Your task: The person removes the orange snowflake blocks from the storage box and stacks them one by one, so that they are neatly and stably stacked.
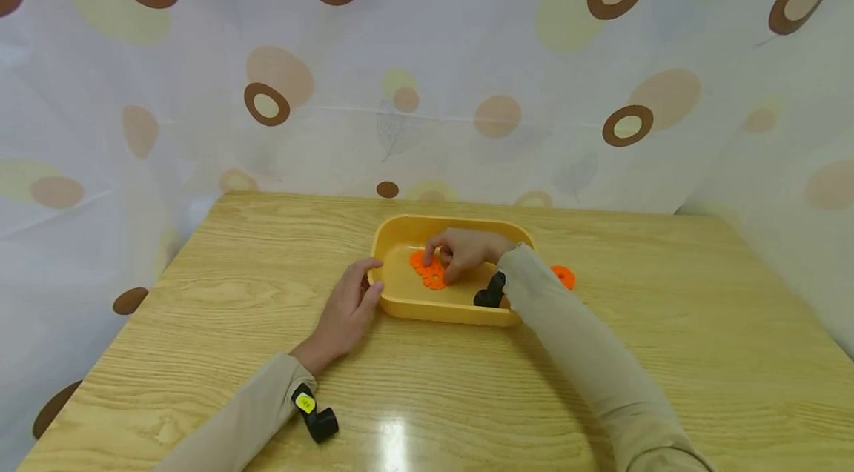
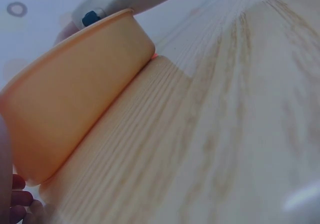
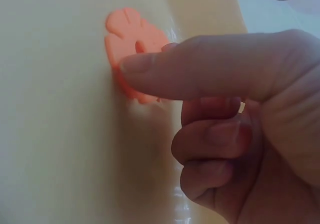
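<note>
A yellow plastic tray (image 1: 427,310) with raised walls sits on the wooden table. My left hand (image 1: 345,309) holds its left end, thumb and fingers at the rim; in the left wrist view a few curled fingertips (image 2: 21,198) show beside the tray's lower corner. Inside the tray, my right hand (image 1: 467,248) reaches down to flat orange plastic with a scalloped edge (image 1: 435,277). In the right wrist view the right hand pinches an orange flower-shaped piece (image 3: 131,38) with a hole, thumb over its face. The index finger is mostly hidden behind the thumb, and the other fingers are curled.
Another orange piece (image 1: 563,276) lies on the table right of the tray, partly hidden by the right sleeve (image 1: 587,353). Black wrist cameras are strapped to both forearms. A patterned cloth (image 1: 440,72) hangs behind the wooden table (image 1: 700,324).
</note>
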### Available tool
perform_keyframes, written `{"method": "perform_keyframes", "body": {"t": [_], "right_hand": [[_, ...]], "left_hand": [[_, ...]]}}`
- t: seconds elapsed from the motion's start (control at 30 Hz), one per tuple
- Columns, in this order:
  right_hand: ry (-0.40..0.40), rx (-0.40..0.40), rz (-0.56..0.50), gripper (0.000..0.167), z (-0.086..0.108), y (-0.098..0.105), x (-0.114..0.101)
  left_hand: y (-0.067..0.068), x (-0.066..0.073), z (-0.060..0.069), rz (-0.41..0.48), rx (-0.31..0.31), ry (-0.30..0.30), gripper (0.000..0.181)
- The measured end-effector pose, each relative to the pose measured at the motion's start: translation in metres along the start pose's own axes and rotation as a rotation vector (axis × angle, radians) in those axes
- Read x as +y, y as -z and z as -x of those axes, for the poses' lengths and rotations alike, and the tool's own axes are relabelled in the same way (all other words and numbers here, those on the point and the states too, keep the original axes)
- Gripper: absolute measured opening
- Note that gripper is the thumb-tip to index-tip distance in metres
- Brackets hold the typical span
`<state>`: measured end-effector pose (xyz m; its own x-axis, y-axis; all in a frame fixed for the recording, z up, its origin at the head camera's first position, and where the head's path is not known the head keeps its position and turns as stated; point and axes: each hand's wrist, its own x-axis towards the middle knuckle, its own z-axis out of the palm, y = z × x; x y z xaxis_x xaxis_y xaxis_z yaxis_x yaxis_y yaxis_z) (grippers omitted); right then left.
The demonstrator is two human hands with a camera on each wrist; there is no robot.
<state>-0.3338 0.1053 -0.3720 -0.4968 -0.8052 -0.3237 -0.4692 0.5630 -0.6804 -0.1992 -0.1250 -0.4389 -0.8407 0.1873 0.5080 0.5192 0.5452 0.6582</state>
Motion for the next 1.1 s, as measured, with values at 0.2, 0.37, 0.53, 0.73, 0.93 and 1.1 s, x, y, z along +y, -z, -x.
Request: {"method": "perform_keyframes", "body": {"t": [0.2, 0.37, 0.53, 0.73, 0.93, 1.1], "right_hand": [[-0.001, -0.012, -0.003, 0.032, 0.0002, -0.0025, -0.0018], [-0.009, -0.028, -0.026, 0.031, -0.0004, -0.0031, -0.0012], [-0.011, -0.026, -0.052, 0.029, 0.0008, -0.0022, -0.0015], [0.003, -0.037, -0.069, 0.032, 0.0026, -0.0007, -0.0034], [0.009, -0.074, -0.09, 0.031, 0.0026, -0.0005, -0.0028], [-0.006, -0.096, -0.102, 0.029, 0.0038, -0.0004, -0.0031]], "left_hand": [[-0.0001, 0.0, 0.0008, -0.009, 0.001, 0.009, 0.03], [0.0003, 0.0017, 0.0011, -0.009, -0.003, 0.018, 0.03], [0.0004, 0.0023, 0.0004, -0.006, -0.006, 0.02, 0.031], [0.0005, 0.0024, -0.0005, -0.001, -0.007, 0.011, 0.031], [-0.0001, 0.001, -0.0007, -0.01, -0.002, 0.006, 0.031], [-0.0002, 0.0011, -0.0004, -0.011, 0.004, -0.003, 0.03]]}}
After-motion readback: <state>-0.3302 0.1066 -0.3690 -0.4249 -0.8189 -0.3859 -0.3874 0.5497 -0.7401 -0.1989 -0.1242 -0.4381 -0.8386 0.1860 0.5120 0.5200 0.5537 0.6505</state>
